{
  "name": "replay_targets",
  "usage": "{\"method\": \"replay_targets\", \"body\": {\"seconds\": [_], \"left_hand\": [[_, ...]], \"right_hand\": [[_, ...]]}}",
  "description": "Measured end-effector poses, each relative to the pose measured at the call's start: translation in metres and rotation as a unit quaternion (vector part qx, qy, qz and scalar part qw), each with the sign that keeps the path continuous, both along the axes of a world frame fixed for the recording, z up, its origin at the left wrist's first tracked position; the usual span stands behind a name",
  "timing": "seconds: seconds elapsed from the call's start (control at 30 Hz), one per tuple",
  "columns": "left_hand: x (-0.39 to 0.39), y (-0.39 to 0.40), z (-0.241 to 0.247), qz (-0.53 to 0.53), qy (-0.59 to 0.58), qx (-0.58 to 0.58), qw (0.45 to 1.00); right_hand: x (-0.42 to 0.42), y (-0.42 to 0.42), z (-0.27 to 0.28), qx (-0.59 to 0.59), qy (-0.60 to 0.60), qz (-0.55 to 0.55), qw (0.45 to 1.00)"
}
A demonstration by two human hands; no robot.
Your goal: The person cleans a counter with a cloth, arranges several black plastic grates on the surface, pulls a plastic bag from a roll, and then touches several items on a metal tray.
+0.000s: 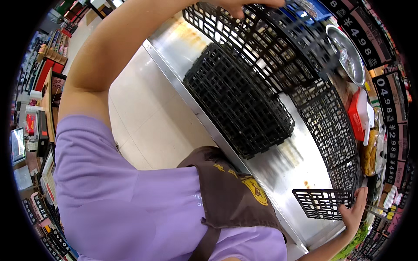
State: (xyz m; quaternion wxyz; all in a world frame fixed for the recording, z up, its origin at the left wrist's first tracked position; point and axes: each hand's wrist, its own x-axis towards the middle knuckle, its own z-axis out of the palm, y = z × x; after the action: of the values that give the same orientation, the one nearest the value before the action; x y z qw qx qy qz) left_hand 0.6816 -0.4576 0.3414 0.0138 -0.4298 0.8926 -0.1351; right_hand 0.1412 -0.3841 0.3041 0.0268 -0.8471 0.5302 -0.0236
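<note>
Black plastic lattice panels [323, 120] stand linked in a curved row along the far side of a stainless steel counter [310, 153]. At the top edge of the view my left hand [251, 4], partly cut off, grips the upper rim of a large lattice panel [254, 49]. Over at the lower right, my right hand [354, 208] pinches the end of a smaller lattice panel [321, 204], thumb on its near face. Between the hands, a stack of black lattice pieces [238, 101] lies on the counter near its front edge.
Beyond the panels are a round metal bowl [351, 55], a red plastic basket [356, 114] with something white in it, and wrapped yellowish produce [370, 156]. Price signs [388, 107] line the far side. Leafy greens [352, 243] lie by my right forearm. Brown stains mark the steel.
</note>
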Motion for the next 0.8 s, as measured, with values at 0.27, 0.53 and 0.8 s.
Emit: {"method": "replay_targets", "body": {"seconds": [0.27, 0.53, 0.8], "left_hand": [[0.151, -0.017, -0.045, 0.118, -0.074, -0.131, 0.981], [0.245, 0.000, -0.127, 0.235, 0.035, -0.097, 0.966], [0.224, -0.019, -0.194, 0.148, 0.009, 0.019, 0.989]], "right_hand": [[0.019, -0.010, -0.026, -0.015, -0.064, 0.002, 0.998], [0.016, -0.016, -0.029, 0.048, -0.012, -0.046, 0.998], [0.036, -0.030, -0.019, 0.041, 0.011, -0.057, 0.997]]}}
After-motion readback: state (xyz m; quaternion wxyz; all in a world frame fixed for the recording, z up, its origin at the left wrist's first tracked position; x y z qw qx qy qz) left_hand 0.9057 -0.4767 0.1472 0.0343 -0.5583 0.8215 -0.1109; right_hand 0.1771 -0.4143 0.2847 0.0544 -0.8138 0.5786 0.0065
